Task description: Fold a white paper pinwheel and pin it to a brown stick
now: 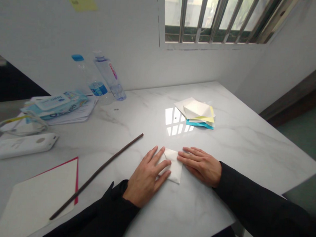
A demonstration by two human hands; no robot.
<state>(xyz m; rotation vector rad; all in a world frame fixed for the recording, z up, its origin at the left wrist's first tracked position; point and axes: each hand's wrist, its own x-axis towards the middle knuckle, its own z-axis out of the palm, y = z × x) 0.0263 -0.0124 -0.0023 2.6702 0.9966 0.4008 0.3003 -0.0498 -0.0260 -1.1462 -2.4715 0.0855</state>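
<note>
Your left hand [145, 177] lies flat, its fingers [165, 163] spread over the left side of one folded white paper square [174, 171] on the white marble counter [239, 152]. Your right hand [200, 166] lies flat too, its fingertips [184, 155] at the paper's right edge. Neither hand grips it. Its long axis runs away from you, slightly tilted. Beyond it sits one stack of white, yellow and blue papers [197, 114]; further left, one thin dark stick [99, 171].
</note>
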